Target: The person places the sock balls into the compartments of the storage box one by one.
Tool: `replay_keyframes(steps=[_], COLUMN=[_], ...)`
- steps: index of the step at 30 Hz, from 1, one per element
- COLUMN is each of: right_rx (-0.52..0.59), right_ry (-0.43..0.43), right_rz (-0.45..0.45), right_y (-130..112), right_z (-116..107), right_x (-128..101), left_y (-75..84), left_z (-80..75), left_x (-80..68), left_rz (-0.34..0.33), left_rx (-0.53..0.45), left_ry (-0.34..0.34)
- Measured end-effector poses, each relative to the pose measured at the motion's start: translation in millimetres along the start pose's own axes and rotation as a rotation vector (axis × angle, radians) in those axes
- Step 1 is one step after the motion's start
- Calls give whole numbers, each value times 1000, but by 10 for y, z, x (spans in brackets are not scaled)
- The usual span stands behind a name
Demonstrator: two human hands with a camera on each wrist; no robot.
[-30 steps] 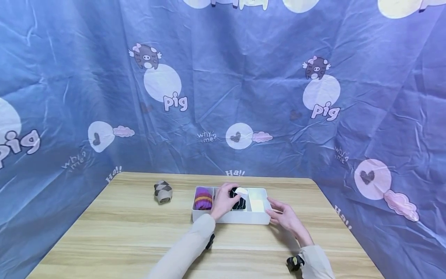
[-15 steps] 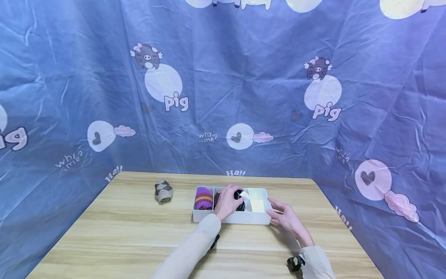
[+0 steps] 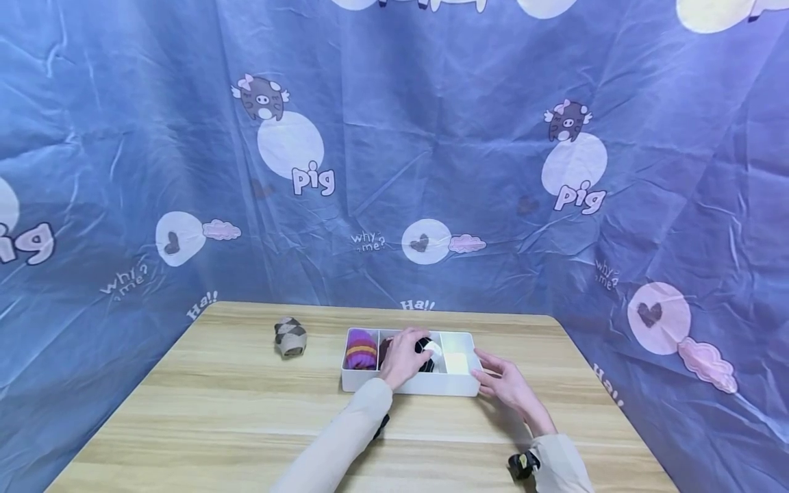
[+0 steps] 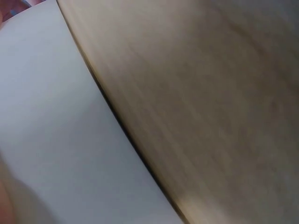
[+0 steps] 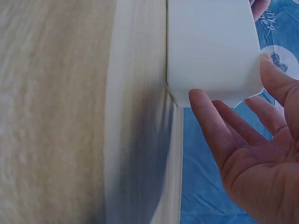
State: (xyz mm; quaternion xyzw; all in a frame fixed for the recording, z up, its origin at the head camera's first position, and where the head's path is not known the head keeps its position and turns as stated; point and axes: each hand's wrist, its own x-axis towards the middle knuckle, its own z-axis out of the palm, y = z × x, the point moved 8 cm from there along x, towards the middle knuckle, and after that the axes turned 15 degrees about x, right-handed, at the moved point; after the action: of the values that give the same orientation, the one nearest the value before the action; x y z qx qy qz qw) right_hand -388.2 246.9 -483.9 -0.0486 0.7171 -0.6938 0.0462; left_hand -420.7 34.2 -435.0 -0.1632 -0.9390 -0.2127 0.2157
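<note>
The left hand (image 3: 402,357) curls round a black-and-white rolled sock (image 3: 427,350) and appears to be seating it in a middle compartment of the white divider box (image 3: 431,387), which sits near the table's (image 3: 246,418) centre. The right hand (image 3: 507,383), fingers straight, steadies the box's right end. Judged next: release, then reach for the argyle sock roll (image 3: 289,337) toward the far-left corner.

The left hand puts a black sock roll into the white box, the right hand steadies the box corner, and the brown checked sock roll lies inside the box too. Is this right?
Not quite. In the head view the brown checked sock roll lies on the table, left of the white box, not inside. The left hand with the black sock roll and the right hand are as stated.
</note>
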Motion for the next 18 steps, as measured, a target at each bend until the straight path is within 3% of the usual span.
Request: replay_keyframes(steps=[11,18], right_rx=[19,10], right_ry=[5,-3], right_rz=[20,23], right_y=[-36,-72], right_z=[4,18], right_x=[-18,-49], left_y=[-6,-47], left_z=[-25,-151], left_x=[15,-10], left_rz=[-5,26], left_rx=[-5,-180], left_ry=[22,104])
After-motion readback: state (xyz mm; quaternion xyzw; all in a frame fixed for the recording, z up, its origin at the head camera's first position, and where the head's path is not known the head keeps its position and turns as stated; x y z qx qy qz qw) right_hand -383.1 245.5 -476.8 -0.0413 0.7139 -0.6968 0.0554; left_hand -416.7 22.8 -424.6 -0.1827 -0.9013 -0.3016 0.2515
